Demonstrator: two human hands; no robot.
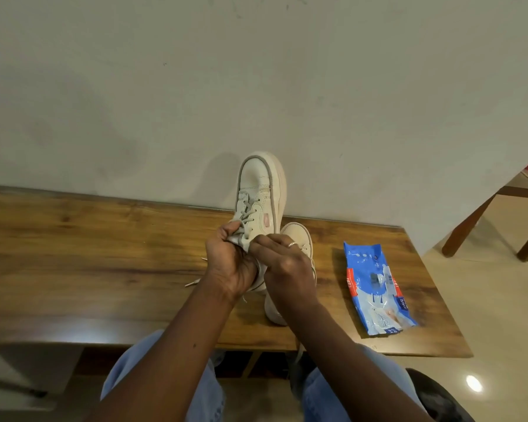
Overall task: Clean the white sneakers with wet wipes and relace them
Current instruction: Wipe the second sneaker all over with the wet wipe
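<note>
One white sneaker (261,190) is raised above the wooden table, toe pointing away toward the wall, its grey laces partly threaded. My left hand (230,263) grips its heel and tongue end from the left. My right hand (282,266), wearing a ring, pinches the lace or tongue at the top eyelets; I cannot tell which. The second white sneaker (299,239) lies on the table just right of and under my hands, mostly hidden by my right hand. Loose lace ends (194,281) trail on the table to the left of my left wrist.
A blue pack of wet wipes (375,287) lies on the table (89,254) to the right of the shoes. A pale wall stands right behind the table. Another table's legs (470,229) are at the far right. My knees in blue jeans are under the near edge.
</note>
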